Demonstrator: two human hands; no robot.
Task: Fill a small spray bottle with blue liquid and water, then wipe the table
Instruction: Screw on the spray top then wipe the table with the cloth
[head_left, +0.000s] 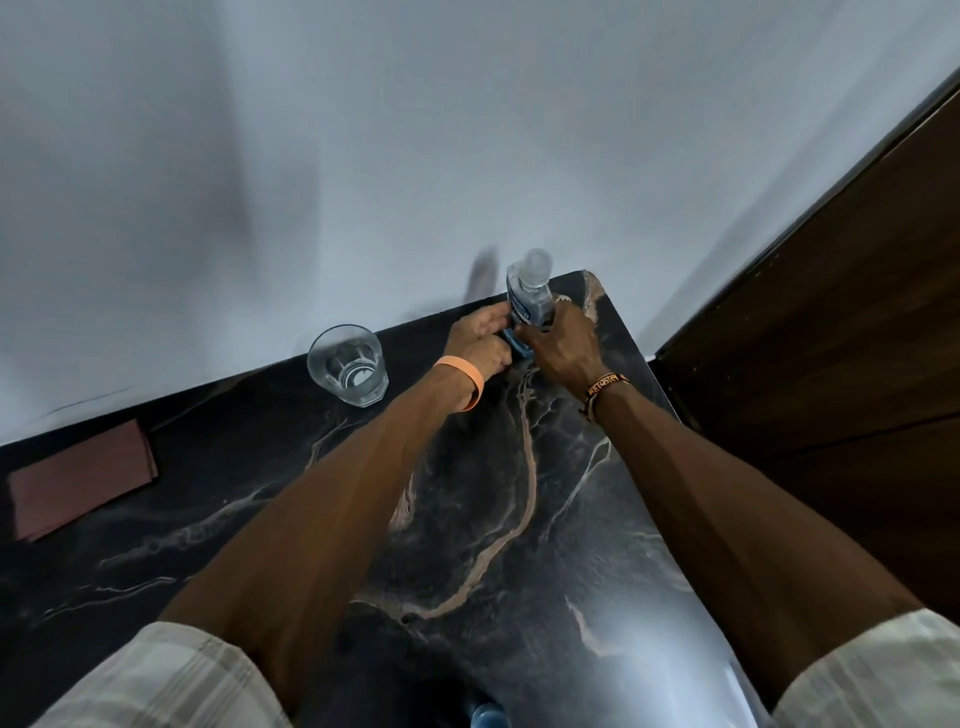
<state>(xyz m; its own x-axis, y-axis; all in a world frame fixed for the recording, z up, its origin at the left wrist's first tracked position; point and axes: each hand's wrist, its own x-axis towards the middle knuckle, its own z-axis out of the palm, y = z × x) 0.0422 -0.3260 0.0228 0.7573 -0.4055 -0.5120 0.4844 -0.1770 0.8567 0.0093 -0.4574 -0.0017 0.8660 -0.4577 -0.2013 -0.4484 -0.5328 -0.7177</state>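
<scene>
At 12 o'clock on the dark marbled counter (597, 545), the right hand (563, 345) clamps the clear plastic bottle of bluish liquid (530, 299), upright with its clear cap on. The left hand (478, 343) meets it there, fingers closed on a small blue object (521, 348) at the bottle's foot.

The filling step seems only begun; next the cap likely needs twisting off.

The faceted water glass (347, 364) waits at 10 o'clock and the folded maroon cloth (78, 480) at 9.

The blue label's white lettering is too blurred to read.

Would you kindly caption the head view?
Right hand grips a clear-capped bottle, left hand at its base, near a glass.
</scene>
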